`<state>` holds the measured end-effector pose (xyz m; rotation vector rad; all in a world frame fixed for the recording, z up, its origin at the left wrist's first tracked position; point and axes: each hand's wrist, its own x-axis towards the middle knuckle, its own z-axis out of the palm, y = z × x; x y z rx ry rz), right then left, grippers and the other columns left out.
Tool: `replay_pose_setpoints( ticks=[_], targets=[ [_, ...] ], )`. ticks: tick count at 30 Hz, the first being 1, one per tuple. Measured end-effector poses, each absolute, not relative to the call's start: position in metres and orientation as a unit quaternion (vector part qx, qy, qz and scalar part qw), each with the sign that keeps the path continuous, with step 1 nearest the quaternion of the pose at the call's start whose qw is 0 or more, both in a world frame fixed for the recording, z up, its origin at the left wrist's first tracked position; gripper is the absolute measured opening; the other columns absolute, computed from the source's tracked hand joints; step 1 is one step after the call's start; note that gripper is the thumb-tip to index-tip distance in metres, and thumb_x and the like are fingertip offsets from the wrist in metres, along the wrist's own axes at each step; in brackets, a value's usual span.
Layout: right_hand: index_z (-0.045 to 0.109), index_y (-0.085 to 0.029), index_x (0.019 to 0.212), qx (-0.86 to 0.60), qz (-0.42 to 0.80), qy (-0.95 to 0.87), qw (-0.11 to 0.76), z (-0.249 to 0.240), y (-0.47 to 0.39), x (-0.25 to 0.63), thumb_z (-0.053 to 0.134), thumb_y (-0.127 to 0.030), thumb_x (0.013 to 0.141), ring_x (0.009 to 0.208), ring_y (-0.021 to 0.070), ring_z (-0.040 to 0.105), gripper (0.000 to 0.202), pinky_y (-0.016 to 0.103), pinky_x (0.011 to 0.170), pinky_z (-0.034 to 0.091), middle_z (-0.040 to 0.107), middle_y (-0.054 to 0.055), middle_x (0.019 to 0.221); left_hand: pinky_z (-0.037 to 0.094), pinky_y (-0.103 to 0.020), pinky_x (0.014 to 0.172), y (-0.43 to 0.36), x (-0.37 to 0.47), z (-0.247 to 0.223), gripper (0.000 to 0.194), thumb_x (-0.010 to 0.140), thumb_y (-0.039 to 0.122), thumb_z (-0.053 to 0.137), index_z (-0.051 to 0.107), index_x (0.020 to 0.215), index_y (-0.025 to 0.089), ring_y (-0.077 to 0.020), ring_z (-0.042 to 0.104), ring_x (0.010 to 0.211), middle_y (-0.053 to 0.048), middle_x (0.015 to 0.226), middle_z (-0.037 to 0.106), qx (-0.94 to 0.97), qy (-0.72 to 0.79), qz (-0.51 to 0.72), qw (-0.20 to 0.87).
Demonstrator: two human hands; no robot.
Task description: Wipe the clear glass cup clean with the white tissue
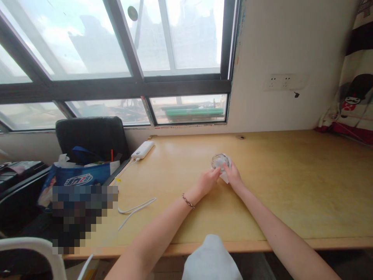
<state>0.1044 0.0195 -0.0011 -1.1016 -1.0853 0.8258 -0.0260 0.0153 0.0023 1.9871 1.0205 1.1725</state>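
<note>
Both your left hand and right hand curl partly closed, holding the clear round dish over the counter, white sheet against it. It looks light, rigid, slippery, possibly breakable; grip opposite rim edges gently.

On the yellowish wooden table lie a white oblong plastic power bank, 10 o'clock, and a white thin cable, 8 o'clock; beyond, 9 o'clock: blue printed bag on black padded chair.
</note>
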Motion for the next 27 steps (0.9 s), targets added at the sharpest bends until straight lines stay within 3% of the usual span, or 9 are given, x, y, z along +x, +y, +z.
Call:
replay_pose_setpoints(
  ticks=[3,8,13,17,22,27],
  targets=[
    [0.053,-0.022,0.105,-0.485,0.357,-0.473,0.644,0.002,0.020,0.108,0.051,-0.039,0.072,0.090,0.0163,0.055,0.037,0.027,0.081,0.042,0.061,0.001,0.099,0.043,-0.022,0.065,0.011,-0.022,0.011,0.031,0.070,0.031,0.057,0.053,0.100,0.022,-0.0122,0.057,0.061,-0.003,0.067,0.061,0.714,0.385,0.459,0.362],
    [0.057,-0.019,0.099,-0.508,0.373,-0.427,0.649,0.000,0.027,0.117,0.047,-0.039,0.073,0.078,0.0170,0.057,0.035,0.026,0.067,0.046,0.063,0.003,0.091,0.043,-0.021,0.045,0.018,-0.011,0.016,0.057,0.068,0.044,0.057,0.034,0.111,0.016,-0.0117,0.055,0.043,0.001,0.055,0.058,0.520,0.404,0.509,0.555],
    [0.061,-0.018,0.093,-0.522,0.350,-0.446,0.638,-0.002,0.028,0.119,0.050,-0.040,0.070,0.087,0.0182,0.055,0.034,0.027,0.074,0.043,0.063,0.003,0.092,0.040,-0.018,0.038,0.027,-0.015,0.011,0.045,0.066,0.049,0.057,0.042,0.091,0.016,-0.0097,0.049,0.033,0.004,0.042,0.052,0.470,0.400,0.425,0.662],
    [0.062,-0.018,0.093,-0.513,0.357,-0.452,0.637,0.004,0.023,0.117,0.051,-0.043,0.070,0.083,0.0178,0.056,0.036,0.026,0.072,0.043,0.064,0.003,0.089,0.033,-0.015,0.033,0.031,-0.023,0.011,0.037,0.069,0.048,0.053,0.045,0.081,0.014,-0.0082,0.047,0.031,0.002,0.040,0.052,0.498,0.365,0.343,0.707],
    [0.063,-0.017,0.089,-0.491,0.388,-0.454,0.634,0.010,0.018,0.114,0.049,-0.049,0.071,0.075,0.0165,0.057,0.039,0.024,0.067,0.044,0.065,0.003,0.083,0.035,-0.016,0.033,0.030,-0.023,0.012,0.037,0.071,0.047,0.050,0.045,0.085,0.013,-0.0107,0.053,0.036,-0.005,0.051,0.060,0.516,0.364,0.312,0.710],
    [0.064,-0.013,0.080,-0.484,0.457,-0.377,0.644,0.007,0.020,0.114,0.037,-0.060,0.072,0.069,0.0163,0.059,0.055,0.024,0.062,0.045,0.065,0.005,0.074,0.042,-0.020,0.039,0.031,-0.022,0.005,0.035,0.071,0.042,0.050,0.043,0.086,0.012,-0.0143,0.058,0.043,-0.008,0.056,0.062,0.473,0.369,0.361,0.714]
  ],
)
